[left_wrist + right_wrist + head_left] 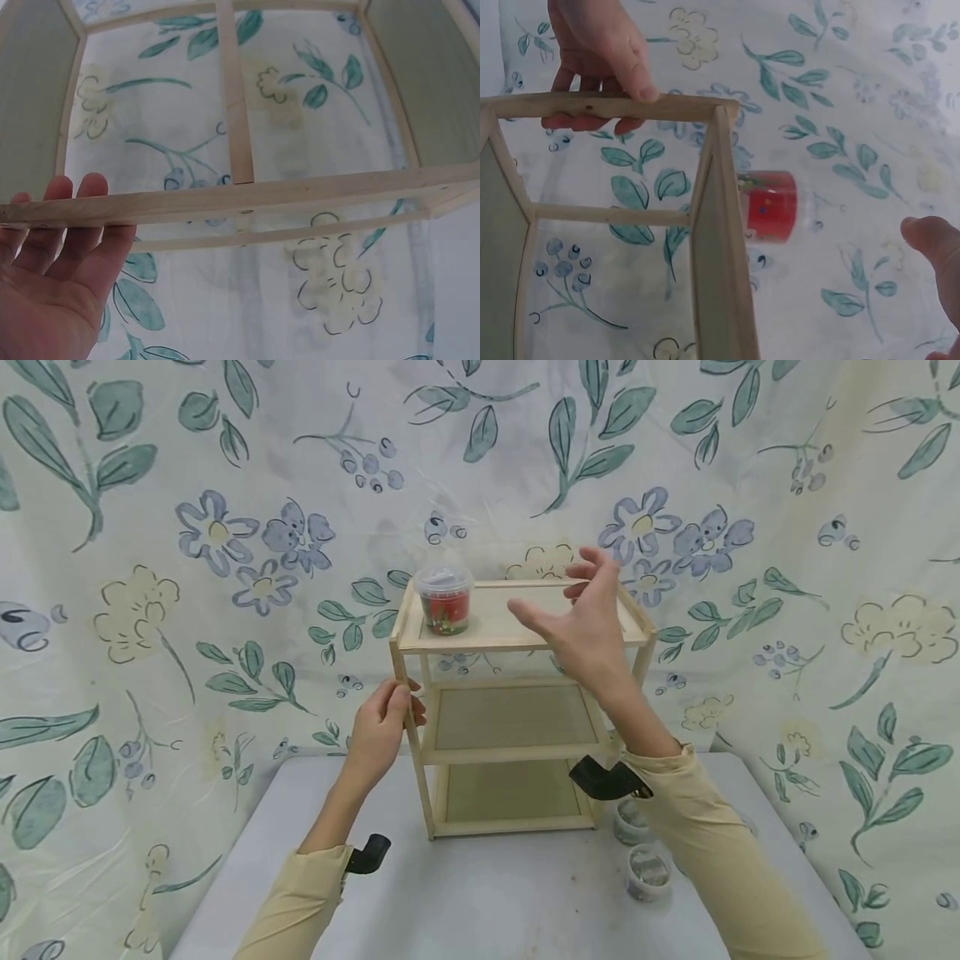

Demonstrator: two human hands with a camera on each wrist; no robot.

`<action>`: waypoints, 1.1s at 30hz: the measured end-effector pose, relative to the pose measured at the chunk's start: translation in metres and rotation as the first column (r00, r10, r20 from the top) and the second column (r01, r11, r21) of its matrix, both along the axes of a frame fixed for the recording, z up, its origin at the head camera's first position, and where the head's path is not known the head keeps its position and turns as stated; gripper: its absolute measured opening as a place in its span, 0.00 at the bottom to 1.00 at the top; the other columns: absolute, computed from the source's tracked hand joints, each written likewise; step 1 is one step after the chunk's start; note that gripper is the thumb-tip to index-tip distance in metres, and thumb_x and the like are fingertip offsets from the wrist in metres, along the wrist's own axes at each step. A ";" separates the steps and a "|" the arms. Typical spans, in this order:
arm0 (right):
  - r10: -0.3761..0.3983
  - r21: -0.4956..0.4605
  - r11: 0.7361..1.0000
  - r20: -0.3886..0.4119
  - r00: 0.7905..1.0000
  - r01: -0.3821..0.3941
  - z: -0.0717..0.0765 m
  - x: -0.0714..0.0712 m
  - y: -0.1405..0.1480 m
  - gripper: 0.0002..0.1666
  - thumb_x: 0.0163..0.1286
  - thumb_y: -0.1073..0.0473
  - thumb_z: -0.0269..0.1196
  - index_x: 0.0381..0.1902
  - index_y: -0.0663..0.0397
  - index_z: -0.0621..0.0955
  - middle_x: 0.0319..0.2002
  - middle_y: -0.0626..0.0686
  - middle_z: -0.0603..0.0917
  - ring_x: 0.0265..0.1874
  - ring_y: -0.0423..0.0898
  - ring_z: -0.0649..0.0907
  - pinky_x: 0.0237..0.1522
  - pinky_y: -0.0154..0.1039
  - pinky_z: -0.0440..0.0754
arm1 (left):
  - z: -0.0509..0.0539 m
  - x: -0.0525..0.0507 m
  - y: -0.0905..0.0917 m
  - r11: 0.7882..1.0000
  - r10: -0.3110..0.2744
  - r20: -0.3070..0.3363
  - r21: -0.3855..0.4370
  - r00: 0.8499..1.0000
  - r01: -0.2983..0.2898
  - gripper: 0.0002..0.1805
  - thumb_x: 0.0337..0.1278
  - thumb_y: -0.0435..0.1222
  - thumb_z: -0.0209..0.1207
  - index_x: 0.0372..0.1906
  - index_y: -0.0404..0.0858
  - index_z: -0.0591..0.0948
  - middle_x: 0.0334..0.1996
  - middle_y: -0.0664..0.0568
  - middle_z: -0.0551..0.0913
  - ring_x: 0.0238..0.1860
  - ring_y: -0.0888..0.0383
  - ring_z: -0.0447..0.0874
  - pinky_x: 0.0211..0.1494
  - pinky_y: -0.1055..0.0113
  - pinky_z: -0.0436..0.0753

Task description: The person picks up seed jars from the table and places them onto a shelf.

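A small wooden shelf rack (510, 753) with three tiers stands on the white table. My left hand (380, 724) grips its front left post, fingers curled round the wood, as the left wrist view also shows with the hand (64, 270) at the post (300, 193). On the top tier, near the left end, sits a clear lidded plastic cup (444, 602) with a red label and something green inside. Above the right part of that tier my right hand (588, 627) hovers with fingers spread, holding nothing, apart from the cup. In the right wrist view the cup (771, 206) shows beside the top board.
Two clear lidded tubs, one nearer (647, 872) and one farther (630, 822), stand on the table (480, 902) right of the rack's base. Partly hidden behind the right sleeve there may be more. A floral curtain (480, 502) hangs behind the rack.
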State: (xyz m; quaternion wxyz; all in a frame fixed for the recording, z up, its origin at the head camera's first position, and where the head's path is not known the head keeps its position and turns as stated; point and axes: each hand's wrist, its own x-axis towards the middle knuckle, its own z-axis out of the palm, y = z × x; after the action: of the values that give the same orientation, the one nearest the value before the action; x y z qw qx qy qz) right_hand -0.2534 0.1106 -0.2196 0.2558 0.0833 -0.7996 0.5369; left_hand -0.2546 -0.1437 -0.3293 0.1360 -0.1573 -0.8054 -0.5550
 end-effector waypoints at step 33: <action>-0.183 -0.067 0.979 0.104 0.978 0.191 -0.090 0.069 0.091 0.50 0.62 0.57 0.71 0.72 0.56 0.53 0.63 0.57 0.63 0.60 0.47 0.68 0.68 0.45 0.65 | -0.032 -0.026 -0.012 1.000 0.010 -0.062 -0.025 0.998 -0.012 0.23 0.78 0.51 0.41 0.52 0.38 0.76 0.35 0.44 0.81 0.37 0.52 0.83 0.44 0.66 0.82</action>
State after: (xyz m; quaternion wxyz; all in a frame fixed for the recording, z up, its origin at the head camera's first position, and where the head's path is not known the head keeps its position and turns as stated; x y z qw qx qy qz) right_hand -0.1844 0.2013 -0.3097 0.2690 -0.0282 -0.7943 0.5439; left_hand -0.2811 -0.1562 -0.3611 0.1617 -0.1717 -0.8088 -0.5388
